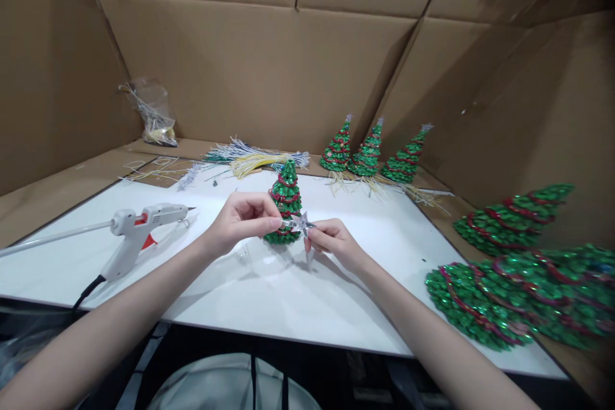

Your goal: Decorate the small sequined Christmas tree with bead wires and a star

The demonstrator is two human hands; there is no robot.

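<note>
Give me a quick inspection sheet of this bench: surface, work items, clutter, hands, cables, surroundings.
Surface: white board, a few dark specks showing.
Work items: silver star held in front of an upright green tree with no star on its tip.
Clutter: glue gun at left; wire bundles towards the back.
Hands: left hand and right hand both pinch the silver star.
Cables: dark cable from the glue gun's handle over the front edge.
Surroundings: cardboard walls; three star-topped trees behind, more trees at right; plastic bag back left.
</note>
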